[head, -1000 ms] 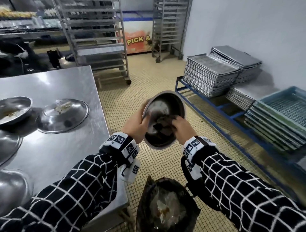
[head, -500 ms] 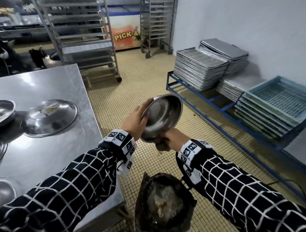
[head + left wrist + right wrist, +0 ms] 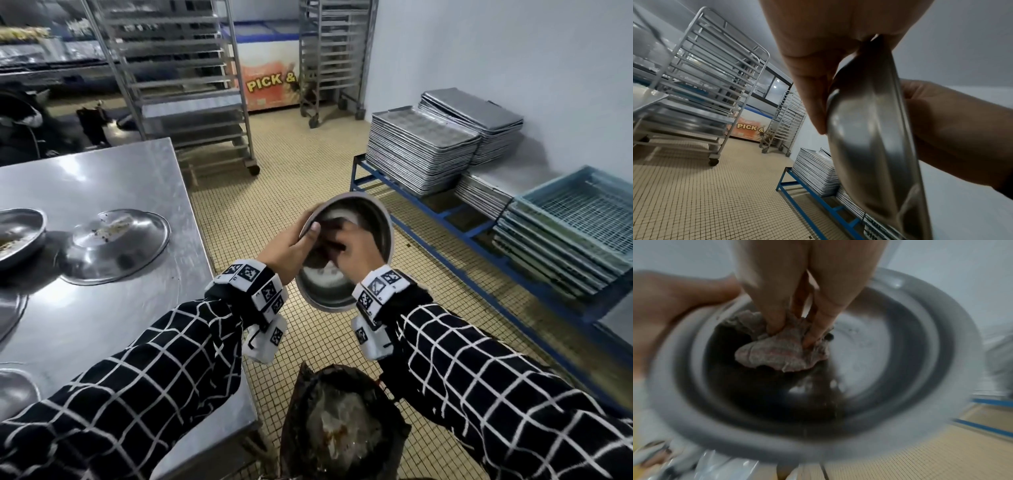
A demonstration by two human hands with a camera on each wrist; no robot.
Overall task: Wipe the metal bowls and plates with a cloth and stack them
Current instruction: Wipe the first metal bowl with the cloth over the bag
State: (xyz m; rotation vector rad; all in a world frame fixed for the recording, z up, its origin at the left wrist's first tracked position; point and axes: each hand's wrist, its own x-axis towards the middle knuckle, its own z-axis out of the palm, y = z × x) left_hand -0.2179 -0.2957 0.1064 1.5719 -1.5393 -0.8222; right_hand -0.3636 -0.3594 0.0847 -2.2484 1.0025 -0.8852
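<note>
A metal bowl (image 3: pixel 368 219) is held tilted in the air over the floor, right of the steel table (image 3: pixel 102 178). My left hand (image 3: pixel 291 245) grips its left rim, thumb inside and fingers behind (image 3: pixel 813 91). My right hand (image 3: pixel 356 245) is inside the bowl (image 3: pixel 890 353) and pinches a crumpled grey cloth (image 3: pixel 777 352) against the bottom. On the table lie an upturned dirty metal plate (image 3: pixel 114 245), a dirty bowl (image 3: pixel 19 236) at the left edge, and parts of other metal dishes (image 3: pixel 13 387).
A black-lined waste bin (image 3: pixel 342 428) stands on the tiled floor just below the bowl. A blue low rack (image 3: pixel 445 212) at the right carries stacks of baking trays (image 3: pixel 418 147) and blue mesh crates (image 3: pixel 568 222). Wheeled tray racks (image 3: pixel 185 85) stand behind the table.
My right hand with the cloth has gone from the bowl's lower rim back into the bowl. The bowl has tilted to face me more. The view has shifted slightly.
</note>
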